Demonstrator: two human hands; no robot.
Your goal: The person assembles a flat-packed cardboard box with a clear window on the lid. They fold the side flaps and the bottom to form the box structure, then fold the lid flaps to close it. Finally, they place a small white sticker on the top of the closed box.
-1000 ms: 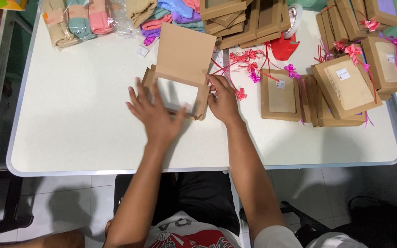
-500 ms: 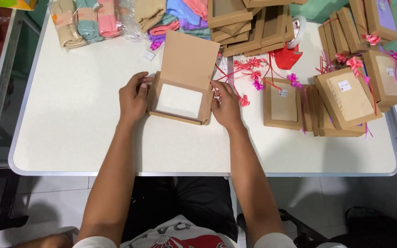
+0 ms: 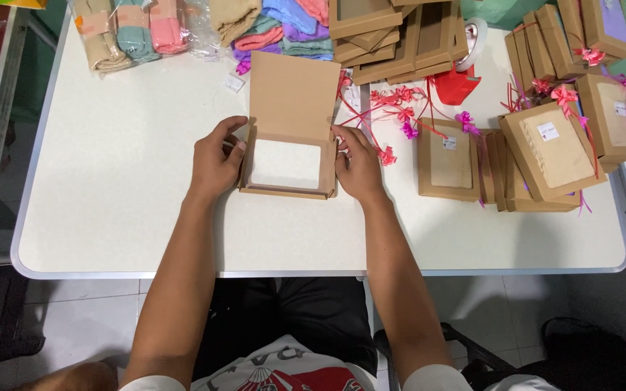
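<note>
Left hand (image 3: 215, 161) is pressed against the left wall of the open box (image 3: 288, 168), fingers curled round its upper corner, and right hand (image 3: 359, 165) mirrors it on the right wall, thumb and fingers pinching the edge. Both hands are clamped on the box from opposite sides, which looks like a way to hold the walls square and keep the thing from sliding on the table (image 3: 110, 210).

The box itself sits near the middle of the table, just in front of the person. It is plain brown cardboard, shallow and rectangular, with a pale white bottom showing inside. Its lid (image 3: 293, 94) stands hinged up at the far edge, leaning away, so the inside stays open to view.

Out from the box: to its right lie pink ribbon bows (image 3: 400, 116), then closed brown boxes (image 3: 449, 158) with small labels, some tied with ribbon. Beyond the box, flat folded cartons (image 3: 393, 36) are stacked. To its far left, folded cloths in plastic wrap (image 3: 128, 32) lie in soft colours.
</note>
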